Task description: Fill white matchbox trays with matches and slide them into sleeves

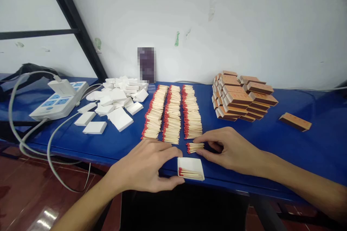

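Few matches lie in the white inner tray [191, 169] at the table's [311, 144] near edge, heads all to the left, so they pack flat. The left hand [146, 167] steadies that tray, thumb and fingers loosely curled against its side. Just beyond, the right hand [230, 149] pinches a small bundle of matches [194, 147] between thumb and forefinger, narrowly spread. Farther back lie three long match rows [173, 115], empty white trays [116, 102] and stacked brown sleeves [241, 97].
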Tool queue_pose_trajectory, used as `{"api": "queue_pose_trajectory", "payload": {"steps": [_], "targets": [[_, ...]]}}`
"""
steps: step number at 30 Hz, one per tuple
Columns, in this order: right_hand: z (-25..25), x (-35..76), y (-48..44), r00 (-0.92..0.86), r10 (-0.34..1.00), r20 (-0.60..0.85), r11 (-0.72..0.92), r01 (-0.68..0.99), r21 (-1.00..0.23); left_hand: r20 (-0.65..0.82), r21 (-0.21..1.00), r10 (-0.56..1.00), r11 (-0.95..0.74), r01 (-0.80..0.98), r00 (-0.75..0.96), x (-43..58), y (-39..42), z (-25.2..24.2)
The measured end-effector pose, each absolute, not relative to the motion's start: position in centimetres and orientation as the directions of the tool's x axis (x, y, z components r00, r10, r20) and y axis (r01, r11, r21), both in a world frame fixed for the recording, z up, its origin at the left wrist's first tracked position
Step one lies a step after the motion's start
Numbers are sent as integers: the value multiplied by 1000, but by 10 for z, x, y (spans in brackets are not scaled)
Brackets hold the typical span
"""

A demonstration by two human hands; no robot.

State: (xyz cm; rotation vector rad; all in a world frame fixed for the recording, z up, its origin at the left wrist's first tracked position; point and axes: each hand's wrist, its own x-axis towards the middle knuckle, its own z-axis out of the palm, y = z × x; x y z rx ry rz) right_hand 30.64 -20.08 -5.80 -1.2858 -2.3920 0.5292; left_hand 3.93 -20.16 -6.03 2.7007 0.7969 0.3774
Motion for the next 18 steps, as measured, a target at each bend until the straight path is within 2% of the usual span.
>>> {"api": "queue_pose_trajectory", "payload": {"steps": [5, 18], "targets": [[-56, 306, -199, -495, 863, 102, 467, 703, -536, 150, 360, 585, -783, 507, 797, 40, -203, -60], [-58, 309, -200, -554, 818, 155, 544, 658, -521, 163, 365, 589, -781, 506, 792, 41, -202, -60]]}}
